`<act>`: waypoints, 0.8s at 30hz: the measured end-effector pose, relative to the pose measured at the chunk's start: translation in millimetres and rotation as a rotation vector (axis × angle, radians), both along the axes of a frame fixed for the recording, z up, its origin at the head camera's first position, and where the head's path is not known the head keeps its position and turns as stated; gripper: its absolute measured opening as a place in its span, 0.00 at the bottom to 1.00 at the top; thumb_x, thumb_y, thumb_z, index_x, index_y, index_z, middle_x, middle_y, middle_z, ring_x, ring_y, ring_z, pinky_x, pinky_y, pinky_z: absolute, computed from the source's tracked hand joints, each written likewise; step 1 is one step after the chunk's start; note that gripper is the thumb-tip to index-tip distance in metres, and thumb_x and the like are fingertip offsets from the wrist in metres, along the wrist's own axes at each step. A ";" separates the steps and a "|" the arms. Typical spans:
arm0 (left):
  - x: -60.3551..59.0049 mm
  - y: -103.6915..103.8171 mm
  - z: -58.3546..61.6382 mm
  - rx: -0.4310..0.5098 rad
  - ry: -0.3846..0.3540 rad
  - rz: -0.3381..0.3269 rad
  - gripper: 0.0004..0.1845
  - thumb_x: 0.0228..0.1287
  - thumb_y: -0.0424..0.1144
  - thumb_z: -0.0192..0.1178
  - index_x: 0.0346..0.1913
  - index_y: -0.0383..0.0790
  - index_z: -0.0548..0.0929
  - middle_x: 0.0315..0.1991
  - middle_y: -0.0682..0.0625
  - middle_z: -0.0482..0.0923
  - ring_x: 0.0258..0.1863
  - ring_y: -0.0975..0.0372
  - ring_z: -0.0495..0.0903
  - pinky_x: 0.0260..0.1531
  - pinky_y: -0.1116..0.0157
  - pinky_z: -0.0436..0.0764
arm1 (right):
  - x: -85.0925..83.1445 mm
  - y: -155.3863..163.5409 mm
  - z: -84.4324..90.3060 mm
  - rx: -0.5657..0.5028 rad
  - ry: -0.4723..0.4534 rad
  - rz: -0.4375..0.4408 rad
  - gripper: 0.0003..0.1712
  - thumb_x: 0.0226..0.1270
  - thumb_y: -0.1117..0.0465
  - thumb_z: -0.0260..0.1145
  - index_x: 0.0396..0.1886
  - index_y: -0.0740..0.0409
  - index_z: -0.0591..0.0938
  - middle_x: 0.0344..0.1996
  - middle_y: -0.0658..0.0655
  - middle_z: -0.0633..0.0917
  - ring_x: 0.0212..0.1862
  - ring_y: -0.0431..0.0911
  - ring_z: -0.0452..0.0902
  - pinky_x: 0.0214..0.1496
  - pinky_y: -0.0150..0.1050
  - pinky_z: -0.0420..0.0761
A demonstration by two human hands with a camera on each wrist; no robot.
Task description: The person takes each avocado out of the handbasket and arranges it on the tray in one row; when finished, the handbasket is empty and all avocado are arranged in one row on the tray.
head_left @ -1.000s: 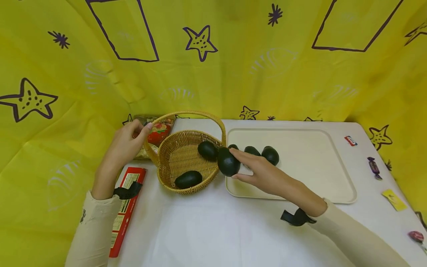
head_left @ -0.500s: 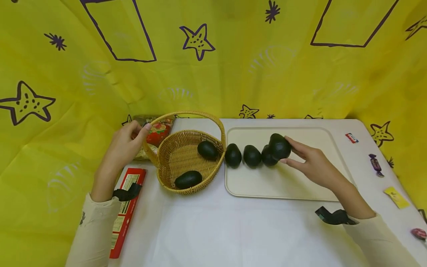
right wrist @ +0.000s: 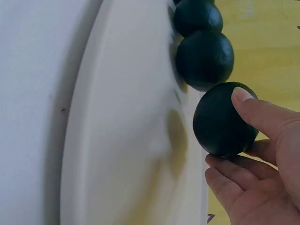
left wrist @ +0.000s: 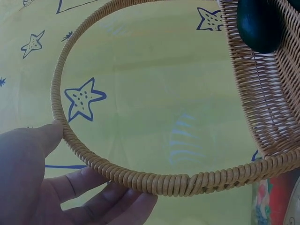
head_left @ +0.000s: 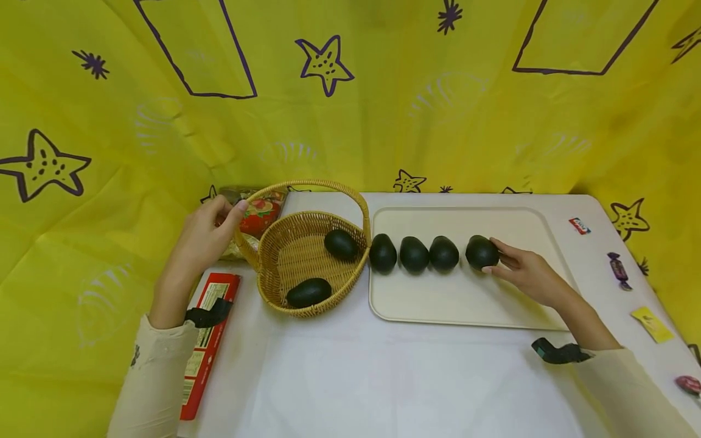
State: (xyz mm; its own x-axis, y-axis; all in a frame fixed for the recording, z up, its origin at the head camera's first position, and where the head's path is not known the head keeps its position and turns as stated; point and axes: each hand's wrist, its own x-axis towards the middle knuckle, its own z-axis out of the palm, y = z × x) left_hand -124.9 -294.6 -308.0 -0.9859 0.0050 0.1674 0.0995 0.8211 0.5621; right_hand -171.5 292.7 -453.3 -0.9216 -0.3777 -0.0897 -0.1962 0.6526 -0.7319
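My left hand (head_left: 204, 234) holds the arched handle (head_left: 312, 183) of a wicker basket (head_left: 296, 261); the left wrist view has the thumb on one side of the handle and fingers behind it. Two dark green avocados lie in the basket, one at the back right (head_left: 341, 245), one at the front (head_left: 309, 293). My right hand (head_left: 526, 275) grips another avocado (head_left: 481, 252) between thumb and fingers, low over the cream tray (head_left: 427, 304). To its left, three avocados (head_left: 443, 253) stand in a row on the tray. The right wrist view shows the held avocado (right wrist: 222, 122) near that row.
A red box (head_left: 210, 347) lies left of the basket, and a colourful packet (head_left: 263, 216) sits behind it. Along the right table edge are wrapped sweets (head_left: 619, 271), a yellow packet (head_left: 652, 324) and a pink lollipop (head_left: 688, 384). Yellow patterned cloth hangs behind.
My right hand has carried the avocado from beside the basket rightward over the tray, then past the row and lower. My left hand stays on the basket handle.
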 end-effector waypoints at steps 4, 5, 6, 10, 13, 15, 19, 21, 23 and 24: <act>-1.0 -0.3 -0.3 0.007 -0.008 0.006 0.27 0.84 0.61 0.45 0.43 0.38 0.77 0.41 0.42 0.74 0.38 0.52 0.69 0.38 0.54 0.67 | -3.5 2.4 -7.7 0.000 -0.013 0.023 0.47 0.78 0.50 0.68 0.82 0.70 0.57 0.78 0.77 0.59 0.75 0.73 0.62 0.55 0.11 0.63; -1.0 -0.2 -0.2 0.010 -0.009 0.008 0.27 0.84 0.61 0.45 0.43 0.38 0.77 0.42 0.42 0.74 0.39 0.52 0.69 0.38 0.54 0.67 | -4.4 2.2 -9.0 0.004 -0.007 0.027 0.47 0.78 0.50 0.68 0.82 0.70 0.57 0.78 0.77 0.60 0.75 0.73 0.62 0.58 0.14 0.67; -0.9 0.1 0.1 0.009 -0.009 0.011 0.28 0.83 0.61 0.45 0.43 0.38 0.77 0.42 0.42 0.74 0.39 0.52 0.70 0.38 0.54 0.67 | -5.1 1.9 -10.2 0.008 -0.002 0.030 0.47 0.78 0.50 0.68 0.82 0.70 0.57 0.78 0.77 0.60 0.75 0.74 0.62 0.62 0.19 0.70; -0.5 1.4 0.9 0.001 -0.010 0.016 0.29 0.83 0.63 0.45 0.43 0.38 0.77 0.41 0.41 0.74 0.37 0.51 0.70 0.37 0.54 0.67 | -8.1 -0.8 -13.2 0.023 0.035 0.037 0.46 0.78 0.51 0.68 0.82 0.69 0.58 0.78 0.77 0.61 0.74 0.74 0.63 0.69 0.39 0.72; -0.2 2.4 1.6 -0.001 -0.012 0.017 0.30 0.82 0.64 0.45 0.42 0.38 0.76 0.40 0.41 0.73 0.37 0.51 0.69 0.37 0.54 0.67 | -11.6 -3.7 -14.6 0.014 0.066 0.048 0.45 0.77 0.52 0.69 0.82 0.69 0.60 0.77 0.77 0.63 0.74 0.75 0.63 0.68 0.26 0.70; -0.2 2.5 1.9 0.002 -0.012 0.016 0.29 0.82 0.64 0.45 0.42 0.38 0.76 0.40 0.41 0.73 0.37 0.51 0.69 0.37 0.54 0.67 | -14.1 -5.6 -15.1 0.009 0.073 0.058 0.45 0.77 0.52 0.70 0.82 0.68 0.61 0.77 0.76 0.63 0.75 0.74 0.63 0.64 0.16 0.64; -0.7 1.2 1.2 0.003 -0.011 0.006 0.27 0.84 0.61 0.45 0.43 0.38 0.77 0.40 0.42 0.74 0.37 0.52 0.69 0.38 0.54 0.67 | -18.0 -10.0 -14.8 0.007 0.069 0.078 0.45 0.76 0.52 0.70 0.82 0.66 0.62 0.78 0.75 0.64 0.75 0.75 0.62 0.73 0.36 0.69; -1.1 0.1 0.4 0.003 -0.011 0.002 0.26 0.84 0.60 0.46 0.43 0.38 0.77 0.40 0.42 0.74 0.38 0.52 0.69 0.38 0.54 0.67 | -18.9 -12.1 -14.0 0.014 0.070 0.080 0.45 0.76 0.53 0.71 0.82 0.66 0.62 0.78 0.75 0.64 0.75 0.75 0.62 0.72 0.51 0.67; -1.3 -0.2 -0.5 0.006 -0.009 0.005 0.27 0.84 0.61 0.46 0.43 0.38 0.77 0.40 0.42 0.74 0.37 0.52 0.69 0.38 0.54 0.67 | -19.2 -14.2 -13.0 0.012 0.071 0.081 0.45 0.75 0.54 0.72 0.81 0.67 0.63 0.78 0.76 0.64 0.75 0.76 0.62 0.70 0.58 0.66; -1.2 -0.3 -0.5 0.008 -0.008 0.003 0.27 0.84 0.61 0.46 0.43 0.38 0.77 0.40 0.42 0.74 0.37 0.52 0.69 0.37 0.54 0.67 | -19.1 -15.2 -12.5 0.013 0.071 0.081 0.45 0.74 0.54 0.72 0.81 0.67 0.63 0.77 0.76 0.64 0.75 0.76 0.62 0.70 0.59 0.66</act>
